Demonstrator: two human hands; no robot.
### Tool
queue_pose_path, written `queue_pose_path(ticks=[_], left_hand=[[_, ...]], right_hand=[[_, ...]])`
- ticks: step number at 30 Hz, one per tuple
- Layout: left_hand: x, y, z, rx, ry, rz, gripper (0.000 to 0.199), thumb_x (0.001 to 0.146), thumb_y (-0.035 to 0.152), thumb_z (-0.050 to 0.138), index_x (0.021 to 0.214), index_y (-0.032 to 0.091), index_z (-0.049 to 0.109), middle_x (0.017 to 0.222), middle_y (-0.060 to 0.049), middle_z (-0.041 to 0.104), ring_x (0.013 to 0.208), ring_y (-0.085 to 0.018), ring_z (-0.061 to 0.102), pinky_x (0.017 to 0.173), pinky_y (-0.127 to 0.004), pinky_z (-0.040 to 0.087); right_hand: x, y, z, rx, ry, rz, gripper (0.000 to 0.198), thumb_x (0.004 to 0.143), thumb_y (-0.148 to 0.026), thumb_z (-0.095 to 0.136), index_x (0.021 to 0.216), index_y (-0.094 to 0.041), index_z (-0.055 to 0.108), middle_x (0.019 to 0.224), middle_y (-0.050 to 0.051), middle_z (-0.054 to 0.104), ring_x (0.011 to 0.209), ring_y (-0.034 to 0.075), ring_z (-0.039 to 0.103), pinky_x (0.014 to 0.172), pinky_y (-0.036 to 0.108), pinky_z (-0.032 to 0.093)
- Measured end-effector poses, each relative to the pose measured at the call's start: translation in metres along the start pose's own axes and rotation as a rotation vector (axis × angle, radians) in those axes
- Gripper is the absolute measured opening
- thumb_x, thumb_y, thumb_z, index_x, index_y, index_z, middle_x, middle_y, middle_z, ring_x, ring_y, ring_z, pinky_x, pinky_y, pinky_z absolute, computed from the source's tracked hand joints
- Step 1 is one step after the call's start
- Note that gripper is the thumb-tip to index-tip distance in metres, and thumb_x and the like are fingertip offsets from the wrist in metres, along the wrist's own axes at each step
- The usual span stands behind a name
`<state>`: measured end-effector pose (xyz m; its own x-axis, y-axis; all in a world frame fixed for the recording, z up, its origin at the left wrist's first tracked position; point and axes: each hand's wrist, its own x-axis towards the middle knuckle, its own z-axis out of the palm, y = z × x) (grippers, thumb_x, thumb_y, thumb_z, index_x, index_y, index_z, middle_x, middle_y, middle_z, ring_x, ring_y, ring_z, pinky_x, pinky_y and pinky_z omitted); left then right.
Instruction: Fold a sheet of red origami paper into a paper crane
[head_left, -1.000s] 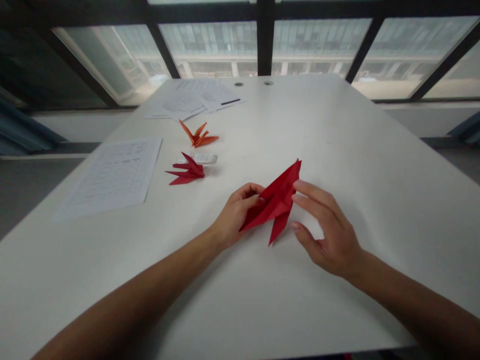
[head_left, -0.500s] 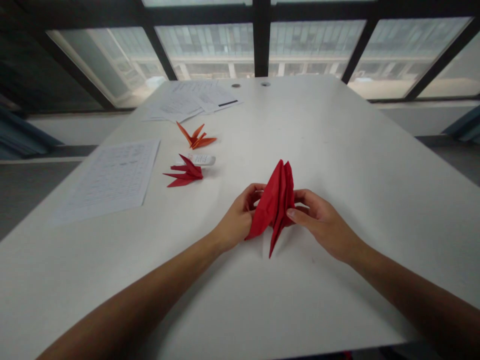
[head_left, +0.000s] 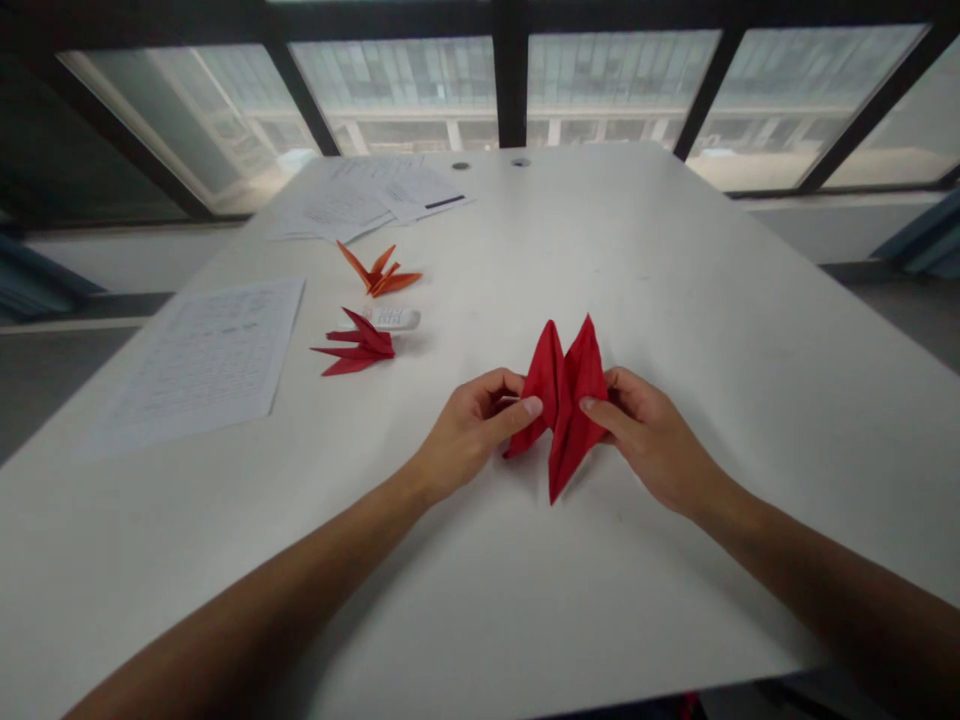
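Observation:
A folded red paper piece (head_left: 568, 400) stands upright just above the white table (head_left: 675, 300), with two pointed flaps spread apart at its top and a point hanging down. My left hand (head_left: 469, 432) pinches its left flap between thumb and fingers. My right hand (head_left: 652, 440) pinches the right flap from the other side. Both hands hover near the table's middle.
A finished red paper crane (head_left: 354, 348) and an orange one (head_left: 379, 273) lie to the left, with a small white device (head_left: 395, 318) between them. A printed sheet (head_left: 202, 360) lies at the left, more papers (head_left: 367, 200) at the far edge by the windows.
The paper piece turned from lying slanted to standing upright. My right hand closed onto it, and its two top flaps have now been pulled apart.

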<state>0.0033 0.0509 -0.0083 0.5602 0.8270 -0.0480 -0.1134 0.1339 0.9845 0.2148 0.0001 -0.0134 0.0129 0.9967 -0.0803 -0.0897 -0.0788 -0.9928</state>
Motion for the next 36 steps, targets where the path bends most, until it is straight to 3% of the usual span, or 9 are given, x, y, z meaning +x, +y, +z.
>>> queue_pose_path(ticks=[5,11,20,23,27,31,33,36], left_hand=[[0.003,-0.008,-0.006,-0.055,0.102,0.021,0.023,0.09,0.036,0.076,0.089,0.018,0.062,0.083,0.0,0.066,0.07,-0.012,0.057,0.066,-0.025,0.043],[0.005,-0.007,-0.005,-0.112,0.182,0.102,0.02,0.09,0.032,0.075,0.087,0.018,0.06,0.079,0.002,0.061,0.07,-0.011,0.053,0.066,-0.024,0.043],[0.003,-0.003,-0.007,-0.182,0.048,0.207,0.02,0.086,0.023,0.077,0.095,0.021,0.06,0.078,0.003,0.06,0.069,-0.011,0.052,0.066,-0.024,0.041],[0.002,-0.002,-0.008,-0.148,0.029,0.219,0.03,0.086,0.025,0.079,0.109,0.022,0.06,0.081,0.003,0.063,0.074,-0.011,0.057,0.071,-0.025,0.044],[0.0,0.002,-0.004,-0.083,0.09,0.106,0.067,0.081,0.029,0.086,0.137,0.026,0.05,0.094,0.0,0.069,0.085,-0.015,0.066,0.08,-0.029,0.052],[0.0,0.004,-0.002,-0.042,0.065,0.042,0.089,0.075,0.026,0.09,0.149,0.028,0.041,0.114,-0.007,0.072,0.097,-0.022,0.071,0.086,-0.035,0.057],[0.0,0.003,-0.004,0.008,0.045,0.104,0.086,0.077,0.025,0.088,0.15,0.028,0.042,0.117,-0.009,0.072,0.102,-0.024,0.07,0.089,-0.037,0.057],[-0.002,0.001,-0.007,0.266,0.079,0.273,0.054,0.081,0.024,0.084,0.13,0.023,0.061,0.114,-0.008,0.071,0.106,-0.025,0.066,0.096,-0.039,0.052]], right_hand=[[0.001,-0.003,0.0,0.02,0.073,-0.057,0.019,0.09,-0.033,0.075,0.1,-0.024,0.062,0.089,-0.001,0.073,0.077,0.016,0.068,0.07,0.032,0.055],[0.006,0.0,-0.004,0.045,0.186,-0.135,0.027,0.089,-0.037,0.075,0.11,-0.027,0.061,0.101,0.001,0.075,0.086,0.018,0.071,0.077,0.035,0.058],[0.01,-0.011,-0.006,0.186,0.257,0.034,0.042,0.081,-0.032,0.08,0.118,-0.027,0.06,0.103,0.002,0.075,0.085,0.02,0.072,0.081,0.039,0.06],[0.011,-0.009,-0.007,0.184,0.23,0.013,0.042,0.082,-0.031,0.08,0.12,-0.027,0.062,0.103,0.002,0.076,0.086,0.02,0.072,0.082,0.038,0.06],[0.01,-0.005,-0.009,0.1,0.156,-0.083,0.042,0.088,-0.032,0.077,0.128,-0.029,0.063,0.103,0.001,0.078,0.087,0.019,0.073,0.086,0.039,0.059],[0.009,-0.005,-0.008,0.069,0.123,-0.083,0.03,0.089,-0.034,0.076,0.118,-0.027,0.069,0.103,0.002,0.079,0.088,0.019,0.074,0.084,0.037,0.058],[0.01,-0.006,-0.008,0.074,0.13,-0.056,0.022,0.088,-0.035,0.076,0.107,-0.024,0.072,0.099,0.003,0.078,0.085,0.019,0.073,0.08,0.036,0.058],[0.011,-0.008,-0.008,0.08,0.144,-0.037,0.017,0.087,-0.035,0.076,0.097,-0.022,0.073,0.091,0.003,0.077,0.078,0.018,0.07,0.074,0.035,0.058]])
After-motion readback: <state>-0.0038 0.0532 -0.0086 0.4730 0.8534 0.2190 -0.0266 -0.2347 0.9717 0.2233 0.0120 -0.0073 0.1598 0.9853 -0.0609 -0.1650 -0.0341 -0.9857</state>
